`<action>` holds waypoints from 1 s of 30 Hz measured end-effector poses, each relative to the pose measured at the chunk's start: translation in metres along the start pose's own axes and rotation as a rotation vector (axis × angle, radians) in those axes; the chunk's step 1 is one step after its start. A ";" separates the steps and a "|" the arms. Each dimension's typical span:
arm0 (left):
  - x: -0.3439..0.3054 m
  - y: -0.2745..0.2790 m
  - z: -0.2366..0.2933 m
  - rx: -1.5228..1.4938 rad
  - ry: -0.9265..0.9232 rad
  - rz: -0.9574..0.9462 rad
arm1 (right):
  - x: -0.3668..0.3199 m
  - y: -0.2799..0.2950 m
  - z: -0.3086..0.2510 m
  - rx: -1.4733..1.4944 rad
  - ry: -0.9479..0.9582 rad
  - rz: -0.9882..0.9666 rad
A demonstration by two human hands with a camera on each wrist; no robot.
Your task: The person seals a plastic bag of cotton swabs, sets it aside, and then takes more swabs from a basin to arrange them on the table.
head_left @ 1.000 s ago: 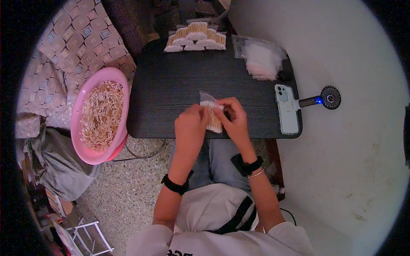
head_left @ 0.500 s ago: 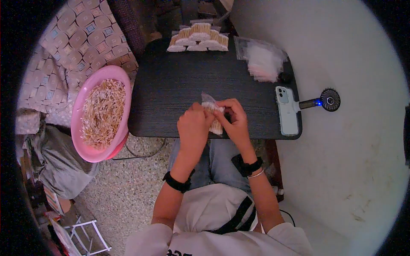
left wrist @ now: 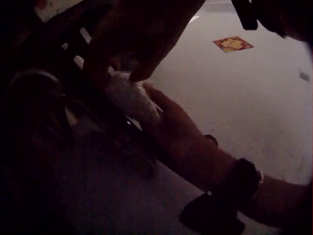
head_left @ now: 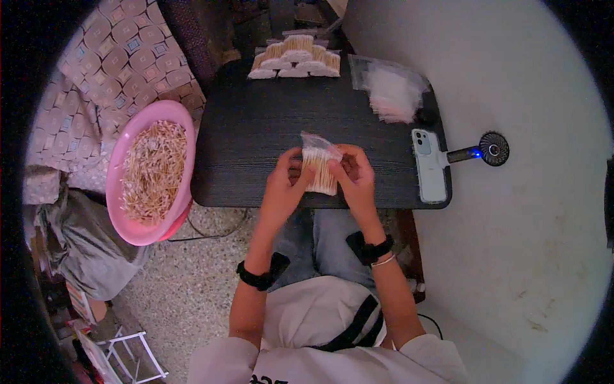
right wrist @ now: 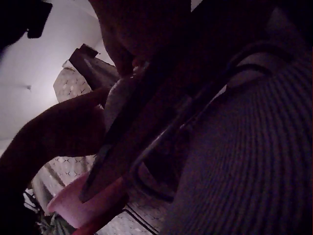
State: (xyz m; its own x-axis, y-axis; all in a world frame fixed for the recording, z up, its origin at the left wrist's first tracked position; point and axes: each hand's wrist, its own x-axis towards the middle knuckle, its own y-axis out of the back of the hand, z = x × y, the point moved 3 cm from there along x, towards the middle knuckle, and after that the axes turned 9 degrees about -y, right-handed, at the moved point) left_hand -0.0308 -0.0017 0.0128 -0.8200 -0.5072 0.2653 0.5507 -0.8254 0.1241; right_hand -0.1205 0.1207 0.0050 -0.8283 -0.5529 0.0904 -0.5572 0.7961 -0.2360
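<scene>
A clear plastic bag of cotton swabs (head_left: 322, 174) is held between both hands near the front edge of the black table (head_left: 249, 128). My left hand (head_left: 283, 189) grips its left side, thumb lying across the front. On the opposite side my right hand (head_left: 359, 185) pinches the bag, its thumb also on the front face. The bag's loose top flap points away from me, and the swabs lie lengthwise inside. In the dark left wrist view the swabs' white tips (left wrist: 132, 100) show between the two hands.
Filled swab bags (head_left: 294, 57) are stacked in a pyramid at the table's back. Empty plastic bags (head_left: 393, 93) lie at back right, above a phone (head_left: 430, 166) and a small fan (head_left: 494, 149). A pink basin (head_left: 115, 182) of loose swabs stands left; a wall (head_left: 511, 243) rises right.
My left hand has shifted from the bag's upper part to its left side, with its thumb now on the front. More of the bag shows; the right hand keeps its hold.
</scene>
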 end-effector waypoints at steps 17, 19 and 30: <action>0.009 -0.015 -0.003 -0.397 0.026 -0.085 | 0.000 -0.009 -0.016 -0.122 0.056 -0.130; 0.010 -0.015 -0.008 -0.427 0.027 -0.058 | 0.000 -0.008 -0.015 -0.179 0.099 -0.135; 0.010 -0.019 -0.004 -0.442 0.059 -0.051 | 0.002 -0.003 -0.013 -0.112 0.022 -0.102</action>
State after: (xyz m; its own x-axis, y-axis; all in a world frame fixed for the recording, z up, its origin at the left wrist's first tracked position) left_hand -0.0505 0.0077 0.0090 -0.8589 -0.4658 0.2130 0.4003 -0.8699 -0.2882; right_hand -0.1210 0.1202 0.0187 -0.7675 -0.6278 0.1296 -0.6405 0.7593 -0.1152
